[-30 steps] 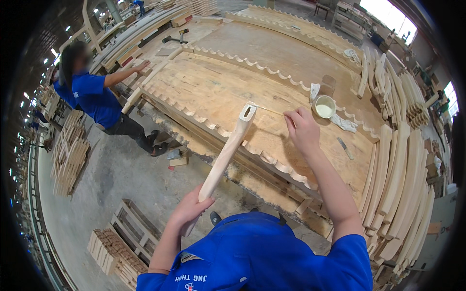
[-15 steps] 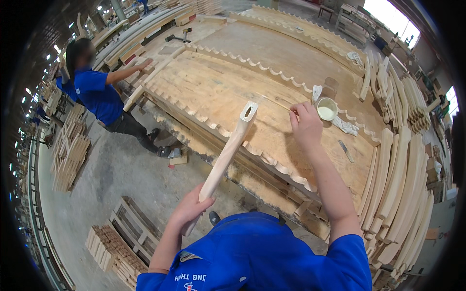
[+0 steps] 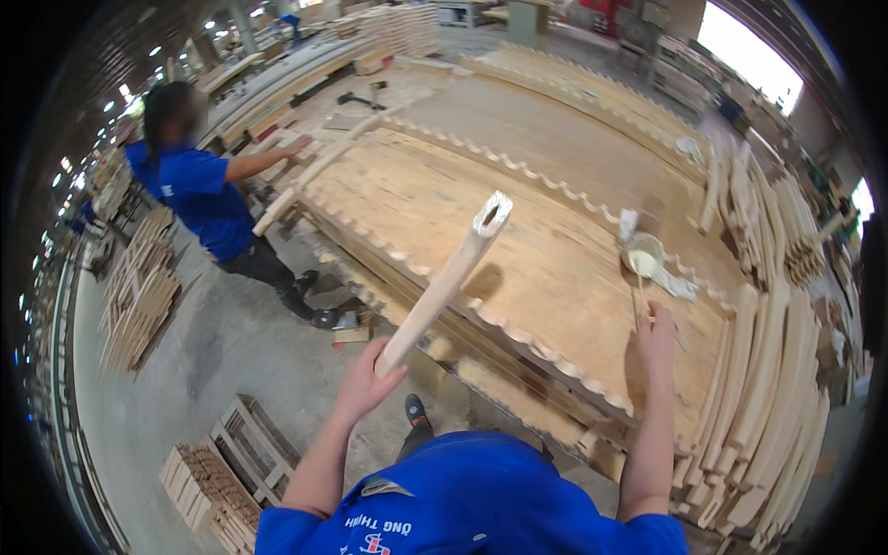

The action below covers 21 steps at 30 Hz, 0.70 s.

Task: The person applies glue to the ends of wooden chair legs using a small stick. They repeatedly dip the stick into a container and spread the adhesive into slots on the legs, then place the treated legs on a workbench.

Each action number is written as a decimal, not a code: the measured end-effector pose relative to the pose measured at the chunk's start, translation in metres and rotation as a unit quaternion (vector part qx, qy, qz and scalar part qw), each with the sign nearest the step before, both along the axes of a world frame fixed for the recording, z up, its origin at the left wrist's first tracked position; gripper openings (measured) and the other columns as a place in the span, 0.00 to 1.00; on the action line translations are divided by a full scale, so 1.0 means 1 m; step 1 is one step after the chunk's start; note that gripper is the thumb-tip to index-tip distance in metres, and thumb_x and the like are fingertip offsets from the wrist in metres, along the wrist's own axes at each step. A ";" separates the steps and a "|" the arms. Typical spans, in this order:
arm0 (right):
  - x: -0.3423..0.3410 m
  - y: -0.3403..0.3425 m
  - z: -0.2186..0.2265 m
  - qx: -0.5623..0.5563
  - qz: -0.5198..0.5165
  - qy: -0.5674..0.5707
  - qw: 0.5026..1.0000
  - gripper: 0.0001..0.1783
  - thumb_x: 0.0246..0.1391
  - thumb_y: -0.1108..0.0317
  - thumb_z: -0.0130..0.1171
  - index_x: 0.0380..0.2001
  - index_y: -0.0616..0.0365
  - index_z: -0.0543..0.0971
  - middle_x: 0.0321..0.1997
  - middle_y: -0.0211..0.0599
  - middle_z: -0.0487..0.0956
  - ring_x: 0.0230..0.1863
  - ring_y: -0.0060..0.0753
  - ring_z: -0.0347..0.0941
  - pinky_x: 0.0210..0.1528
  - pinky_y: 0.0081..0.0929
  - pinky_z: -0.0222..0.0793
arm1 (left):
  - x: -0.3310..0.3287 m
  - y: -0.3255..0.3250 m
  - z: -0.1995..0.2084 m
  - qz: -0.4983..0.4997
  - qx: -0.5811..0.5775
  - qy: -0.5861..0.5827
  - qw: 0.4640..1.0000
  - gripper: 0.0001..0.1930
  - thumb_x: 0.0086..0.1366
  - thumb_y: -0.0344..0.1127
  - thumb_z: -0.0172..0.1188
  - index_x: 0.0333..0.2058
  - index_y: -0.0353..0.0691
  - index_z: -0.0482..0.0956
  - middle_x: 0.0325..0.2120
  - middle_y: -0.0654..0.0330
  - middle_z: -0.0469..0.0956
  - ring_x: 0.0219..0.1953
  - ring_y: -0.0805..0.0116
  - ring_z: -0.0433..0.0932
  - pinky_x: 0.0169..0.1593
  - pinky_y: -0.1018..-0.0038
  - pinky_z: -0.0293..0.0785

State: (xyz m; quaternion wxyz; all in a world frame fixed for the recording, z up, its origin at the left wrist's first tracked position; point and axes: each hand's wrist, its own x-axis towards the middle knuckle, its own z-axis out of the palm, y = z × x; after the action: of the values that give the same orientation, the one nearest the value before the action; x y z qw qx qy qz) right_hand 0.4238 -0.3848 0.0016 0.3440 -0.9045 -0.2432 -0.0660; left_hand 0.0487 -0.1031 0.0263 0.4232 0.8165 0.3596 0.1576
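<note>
My left hand (image 3: 366, 379) is closed round the lower part of a pale wooden chair-leg-like piece (image 3: 437, 303), which slants up over the near edge of the workbench. Its upper end has an oblong slot with whitish stuff round it. Further right, my right hand (image 3: 658, 338) pinches a thin stick (image 3: 640, 298). The stick's far end reaches into a small pot (image 3: 655, 246) holding a creamy white, glue-like liquid. A crumpled white cloth (image 3: 680, 286) lies beside the pot.
The wooden workbench (image 3: 546, 268) has scalloped strips along its edges. Curved wooden pieces (image 3: 768, 388) are stacked at its right end. A co-worker in a blue shirt (image 3: 199, 199) stands at the left end. Hammers (image 3: 363, 99) lie at the back; a slatted pallet (image 3: 254, 449) is on the floor.
My right hand has moved right and nearer to me, bringing the stick from beside the wooden piece's slotted end into the pot. My left hand still holds the wooden piece.
</note>
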 end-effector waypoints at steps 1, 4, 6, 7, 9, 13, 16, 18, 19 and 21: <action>-0.003 0.000 -0.002 -0.003 0.022 -0.062 0.998 0.18 0.48 0.73 0.50 0.45 0.63 0.71 0.48 0.51 0.69 0.47 0.49 0.67 0.47 0.36 0.64 | 0.004 0.022 0.005 -0.006 0.028 -0.016 0.999 0.27 0.50 0.43 0.61 0.47 0.36 0.70 0.37 0.47 0.76 0.39 0.56 0.77 0.43 0.68 0.71; -0.021 0.004 0.011 0.038 0.027 -0.142 0.989 0.19 0.49 0.71 0.52 0.47 0.61 0.70 0.51 0.47 0.67 0.47 0.42 0.67 0.42 0.32 0.66 | 0.007 0.099 0.019 0.040 0.034 -0.042 0.998 0.23 0.49 0.41 0.61 0.43 0.34 0.73 0.31 0.48 0.78 0.35 0.56 0.79 0.40 0.67 0.72; -0.046 0.013 0.022 0.109 -0.020 -0.047 0.993 0.18 0.50 0.71 0.52 0.46 0.60 0.70 0.49 0.43 0.68 0.45 0.35 0.67 0.40 0.28 0.66 | 0.014 0.158 0.027 0.047 0.138 -0.042 0.988 0.22 0.49 0.42 0.60 0.41 0.35 0.75 0.30 0.48 0.78 0.33 0.56 0.78 0.38 0.67 0.72; -0.059 0.022 0.026 0.146 -0.040 0.001 0.988 0.18 0.50 0.71 0.53 0.46 0.60 0.71 0.49 0.40 0.68 0.44 0.31 0.67 0.38 0.26 0.66 | 0.016 0.192 0.026 0.055 0.182 -0.027 0.981 0.21 0.48 0.41 0.60 0.39 0.36 0.75 0.30 0.47 0.78 0.33 0.52 0.77 0.38 0.66 0.71; -0.079 0.025 0.023 0.178 -0.044 -0.008 0.983 0.16 0.51 0.71 0.53 0.45 0.59 0.71 0.47 0.37 0.69 0.43 0.27 0.67 0.37 0.23 0.66 | 0.032 0.253 0.033 0.048 0.275 0.037 0.960 0.21 0.50 0.44 0.58 0.41 0.39 0.75 0.33 0.47 0.77 0.38 0.49 0.75 0.40 0.60 0.71; -0.127 0.038 0.019 0.208 -0.096 0.019 0.973 0.15 0.52 0.71 0.52 0.45 0.60 0.71 0.44 0.33 0.70 0.41 0.26 0.67 0.37 0.21 0.65 | 0.082 0.336 0.049 0.077 0.282 0.143 0.946 0.20 0.51 0.46 0.55 0.42 0.42 0.74 0.35 0.49 0.77 0.41 0.51 0.74 0.43 0.59 0.70; -0.154 0.041 0.015 0.220 -0.130 0.042 0.966 0.14 0.53 0.72 0.51 0.44 0.62 0.71 0.43 0.34 0.70 0.40 0.25 0.67 0.37 0.19 0.65 | 0.112 0.388 0.045 0.076 0.270 0.153 0.948 0.20 0.52 0.45 0.54 0.42 0.42 0.74 0.36 0.49 0.77 0.42 0.51 0.75 0.43 0.59 0.70; -0.169 0.048 0.014 0.226 -0.139 0.038 0.963 0.14 0.53 0.73 0.50 0.44 0.62 0.71 0.42 0.34 0.71 0.39 0.24 0.67 0.37 0.18 0.65 | 0.121 0.421 0.041 0.086 0.270 0.142 0.948 0.21 0.50 0.45 0.56 0.42 0.41 0.73 0.35 0.48 0.77 0.41 0.51 0.75 0.43 0.59 0.70; -0.180 0.052 0.016 0.220 -0.146 0.027 0.964 0.13 0.54 0.73 0.50 0.43 0.63 0.71 0.41 0.35 0.71 0.39 0.24 0.67 0.37 0.18 0.65 | 0.130 0.429 0.036 0.080 0.268 0.146 0.949 0.22 0.50 0.45 0.55 0.43 0.41 0.73 0.36 0.49 0.77 0.41 0.52 0.75 0.44 0.59 0.70; -0.191 0.047 0.010 0.210 -0.151 0.011 0.966 0.13 0.54 0.72 0.50 0.43 0.63 0.71 0.39 0.35 0.72 0.37 0.23 0.67 0.37 0.17 0.64 | 0.150 0.439 0.027 0.073 0.259 0.155 0.951 0.23 0.51 0.45 0.55 0.45 0.43 0.72 0.38 0.51 0.77 0.42 0.53 0.75 0.45 0.60 0.70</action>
State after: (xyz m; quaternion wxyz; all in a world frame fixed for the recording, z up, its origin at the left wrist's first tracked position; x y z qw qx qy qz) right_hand 0.2328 -0.3381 0.0114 0.5147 -0.8390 -0.0804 -0.1571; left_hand 0.1987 0.3361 0.0535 0.1236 0.8841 0.4259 0.1475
